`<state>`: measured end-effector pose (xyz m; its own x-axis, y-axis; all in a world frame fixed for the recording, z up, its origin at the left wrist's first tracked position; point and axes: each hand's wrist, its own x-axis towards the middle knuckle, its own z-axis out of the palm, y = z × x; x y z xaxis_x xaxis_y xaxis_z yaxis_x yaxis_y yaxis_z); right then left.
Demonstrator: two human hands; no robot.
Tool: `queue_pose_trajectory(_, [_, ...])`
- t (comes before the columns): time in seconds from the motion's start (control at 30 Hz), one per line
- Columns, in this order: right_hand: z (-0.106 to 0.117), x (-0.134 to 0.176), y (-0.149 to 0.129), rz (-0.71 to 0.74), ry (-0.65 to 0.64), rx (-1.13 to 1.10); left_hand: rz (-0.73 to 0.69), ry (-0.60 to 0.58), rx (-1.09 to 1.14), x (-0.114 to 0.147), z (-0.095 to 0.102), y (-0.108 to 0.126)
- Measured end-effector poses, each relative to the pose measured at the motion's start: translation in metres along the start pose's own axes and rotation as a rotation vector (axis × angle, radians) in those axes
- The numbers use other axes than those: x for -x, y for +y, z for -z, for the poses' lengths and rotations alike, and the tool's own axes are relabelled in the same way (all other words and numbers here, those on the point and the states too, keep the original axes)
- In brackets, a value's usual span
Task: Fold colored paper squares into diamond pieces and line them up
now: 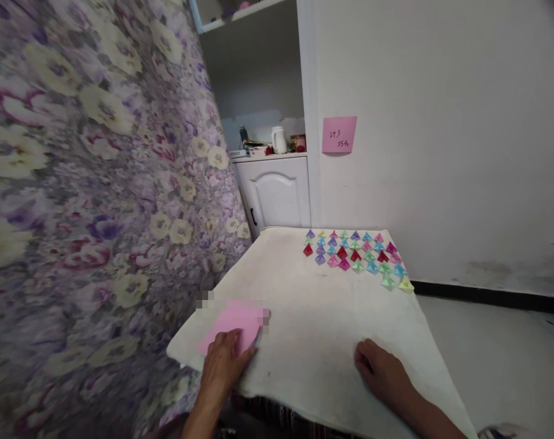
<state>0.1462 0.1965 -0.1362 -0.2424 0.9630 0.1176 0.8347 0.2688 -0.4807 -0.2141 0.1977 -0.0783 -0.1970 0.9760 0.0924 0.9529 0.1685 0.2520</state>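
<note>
A pink paper pad (237, 318) lies at the left front of the white-covered table (299, 329), with a thin dark edge showing on its right side. My left hand (226, 356) is on its near part, fingers over the top and thumb along the right edge. Part of the pad is hidden under that hand. On the right side of the table, my right hand (379, 366) rests in a loose fist, with nothing seen in it. Beyond it, small folded paper pieces (344, 264) in several colours stand in rows near the far right corner.
A floral curtain (121, 201) hangs along the left side. Behind the table are a white cabinet (277, 192) with a white jug (279, 140) on it, and a wall bearing a pink note (339, 135). Floor (496, 347) shows at the right.
</note>
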Motion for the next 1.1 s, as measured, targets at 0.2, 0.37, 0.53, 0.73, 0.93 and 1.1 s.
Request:
queue_pose_trajectory(0.2, [0.000, -0.001, 0.001, -0.004, -0.007, 0.019, 0.008, 0.020, 0.056, 0.000, -0.001, -0.001])
queue_pose_trajectory(0.37, [0.001, 0.001, 0.003, 0.000, -0.034, 0.004, 0.027, 0.009, 0.095, 0.004, 0.002, 0.003])
queue_pose_trajectory(0.53, [0.000, 0.004, 0.008, 0.013, -0.058, -0.014, 0.058, -0.001, 0.098, 0.010, 0.006, 0.007])
queue_pose_trajectory(0.73, [-0.001, 0.004, 0.009, -0.004, -0.079, -0.020, 0.064, 0.004, 0.103, 0.014, 0.010, 0.013])
queue_pose_trajectory(0.93, [0.000, 0.003, 0.011, 0.002, -0.076, -0.021, 0.079, 0.022, 0.074, 0.014, 0.007, 0.016])
queue_pose_trajectory(1.1, [0.000, 0.003, 0.012, -0.002, -0.092, -0.014, 0.077, 0.019, 0.048, 0.015, 0.003, 0.022])
